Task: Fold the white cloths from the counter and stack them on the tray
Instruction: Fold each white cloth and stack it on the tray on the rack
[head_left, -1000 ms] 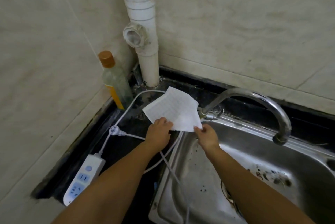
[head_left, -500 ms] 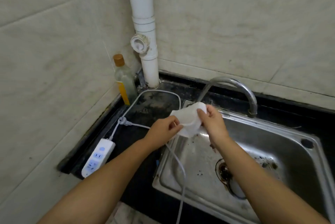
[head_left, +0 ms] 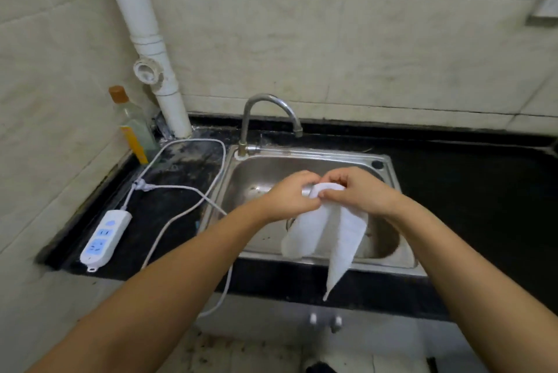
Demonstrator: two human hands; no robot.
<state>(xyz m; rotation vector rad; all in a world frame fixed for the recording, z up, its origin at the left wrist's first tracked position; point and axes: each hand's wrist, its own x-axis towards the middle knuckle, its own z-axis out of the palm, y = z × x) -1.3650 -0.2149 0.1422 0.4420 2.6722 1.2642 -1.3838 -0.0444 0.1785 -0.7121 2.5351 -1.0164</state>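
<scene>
Head view: left hand (head_left: 291, 196) and right hand (head_left: 359, 193) both pinch the top edge of the cloth (head_left: 329, 233), fingers curled, knuckles close together. Cloth hangs in two drooping lobes over the sink (head_left: 389, 161), its lowest tip past the front rim. Power strip (head_left: 105, 235) lies on the counter (head_left: 471, 191), left of the sink.

White cloth (head_left: 341, 236), faint printed lines. Black counter (head_left: 468, 191). Silver steel sink (head_left: 302, 161) and faucet (head_left: 265, 113). White power strip (head_left: 105, 236), blue sockets; white cable (head_left: 181, 215). White drainpipe (head_left: 145, 40). Clear bottle (head_left: 133, 125), brown cap, yellow label. Beige marbled wall tiles (head_left: 332, 55).
</scene>
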